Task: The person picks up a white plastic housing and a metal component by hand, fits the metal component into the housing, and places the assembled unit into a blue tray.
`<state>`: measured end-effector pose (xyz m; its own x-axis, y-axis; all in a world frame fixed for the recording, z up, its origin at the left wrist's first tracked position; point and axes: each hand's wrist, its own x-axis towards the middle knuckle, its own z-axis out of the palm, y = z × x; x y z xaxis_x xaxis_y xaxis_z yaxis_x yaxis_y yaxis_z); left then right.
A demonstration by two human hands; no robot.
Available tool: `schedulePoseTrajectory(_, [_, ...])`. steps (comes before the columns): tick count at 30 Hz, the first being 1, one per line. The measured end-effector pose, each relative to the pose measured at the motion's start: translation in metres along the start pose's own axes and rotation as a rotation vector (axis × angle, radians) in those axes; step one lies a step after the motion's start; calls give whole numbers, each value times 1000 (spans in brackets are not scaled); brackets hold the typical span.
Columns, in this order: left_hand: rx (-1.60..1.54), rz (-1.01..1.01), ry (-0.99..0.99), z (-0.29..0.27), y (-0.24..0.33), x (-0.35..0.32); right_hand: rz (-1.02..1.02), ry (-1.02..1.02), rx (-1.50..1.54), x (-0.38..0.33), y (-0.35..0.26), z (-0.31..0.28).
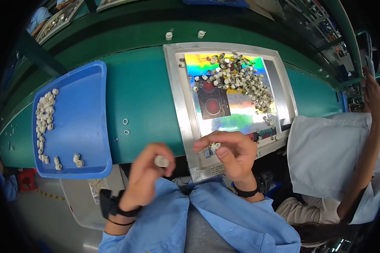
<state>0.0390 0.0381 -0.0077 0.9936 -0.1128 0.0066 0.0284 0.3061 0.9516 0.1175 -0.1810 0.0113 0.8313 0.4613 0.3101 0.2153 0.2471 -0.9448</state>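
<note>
Over the table's front edge, my left hand [142, 179] is closed around a small white cylindrical plastic part [161, 161]. Just to its right, my right hand [239, 158] pinches a small white-and-metal part [215, 146] between thumb and fingers, above the near left corner of a silver metal frame [179, 95]. Inside that frame, a heap of similar white-and-metal parts [240, 78] lies on a shiny, rainbow-coloured printed sheet [234, 120]. A blue plastic tray [78, 118] on the left holds several white cylindrical parts [45, 110], mostly along its left side.
Two white rings [126, 126] lie on the green table [139, 84] between tray and frame. Two white parts [185, 35] stand on the green ledge beyond. At right, a person in pale clothing [329, 156] sits close by, one arm raised. A whitish bin [82, 202] is below the tray.
</note>
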Motion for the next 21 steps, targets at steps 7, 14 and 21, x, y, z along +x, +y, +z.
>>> schedulePoseTrajectory(7, [-189, 7, 90, 45, 0, 7, -178, 26, -7, -2, 21, 27])
schedulePoseTrajectory(14, [-124, 81, 160, 48, 4, 4, -258, -79, -134, -1, 28, 21])
schedulePoseTrajectory(21, [167, 190, 254, 46, -3, 4, -482, 27, -420, 5, 17, 17])
